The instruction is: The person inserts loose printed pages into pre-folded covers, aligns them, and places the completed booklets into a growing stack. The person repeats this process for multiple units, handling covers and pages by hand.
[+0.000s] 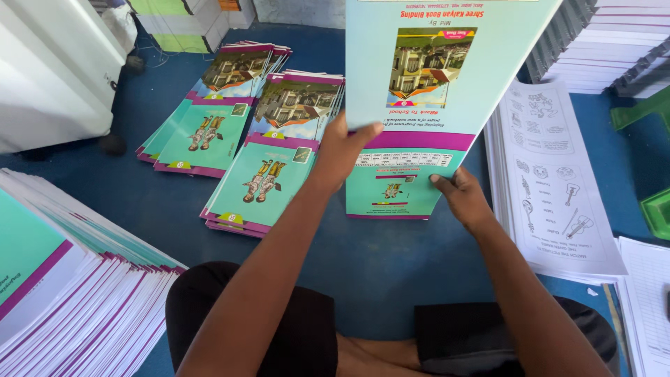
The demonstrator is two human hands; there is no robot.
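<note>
Held up mid-frame: big teal paper cover sheet with purple band, left hand pinching its left edge, right hand gripping bottom corner, above blue floor.

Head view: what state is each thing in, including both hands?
Left hand: gripping the left edge of the cover sheet.
Right hand: pinching the sheet's lower right part.
Cover sheet: held up, unfolded, print upside down to the camera.
Two cover stacks: lying flat on the blue floor, fanned.
Stack at left: fanned, edges showing.
Printed pages: stacked flat at right.
</note>
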